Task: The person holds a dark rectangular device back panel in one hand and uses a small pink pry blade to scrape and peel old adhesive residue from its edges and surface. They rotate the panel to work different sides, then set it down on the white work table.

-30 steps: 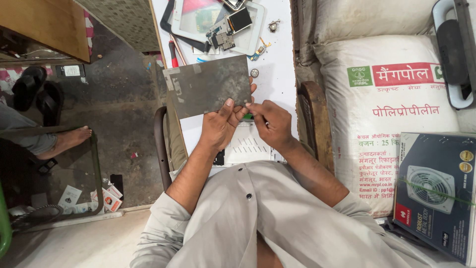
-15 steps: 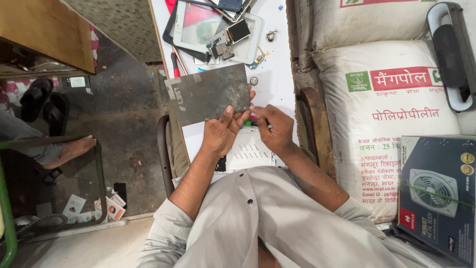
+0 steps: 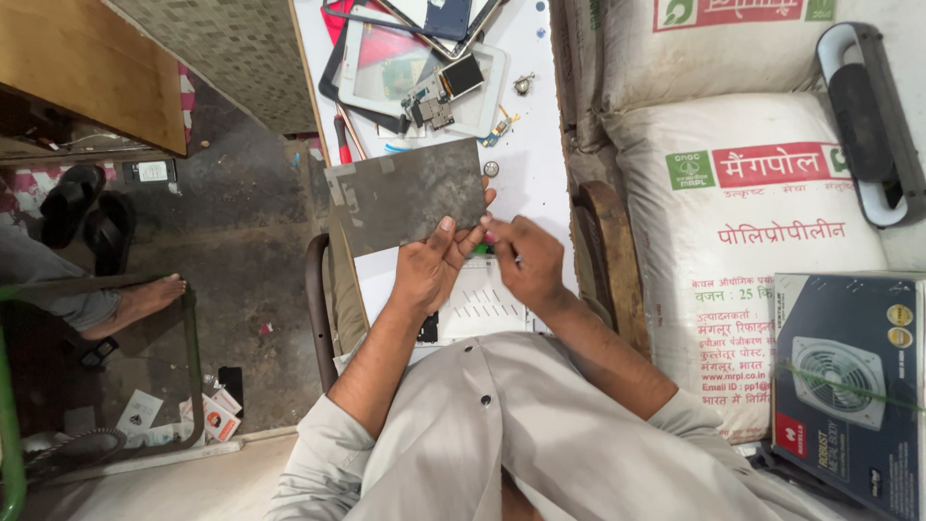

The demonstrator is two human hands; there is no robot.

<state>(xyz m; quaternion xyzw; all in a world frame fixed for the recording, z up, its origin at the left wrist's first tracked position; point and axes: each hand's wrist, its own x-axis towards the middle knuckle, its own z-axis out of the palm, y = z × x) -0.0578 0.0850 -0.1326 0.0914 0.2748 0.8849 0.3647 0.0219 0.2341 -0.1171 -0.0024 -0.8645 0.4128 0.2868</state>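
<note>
My left hand (image 3: 431, 265) grips a flat dark grey rectangular panel (image 3: 405, 196) by its lower right edge, thumb on its face, holding it tilted above the white worktable (image 3: 540, 116). My right hand (image 3: 521, 259) is closed around a small green and pink tool (image 3: 487, 244) right beside the panel's lower right corner. Under both hands lies a white ribbed plastic piece (image 3: 480, 306).
Opened tablet frames and a small circuit board (image 3: 439, 96) lie at the table's far end, with a red-handled screwdriver (image 3: 340, 138). White printed sacks (image 3: 762, 193) and a fan box (image 3: 849, 386) stand to the right. Another person's bare foot (image 3: 145, 299) rests on the floor at left.
The view has drifted so panel and hands sit slightly lower and left. The hands keep the same grip on the panel and the tool.
</note>
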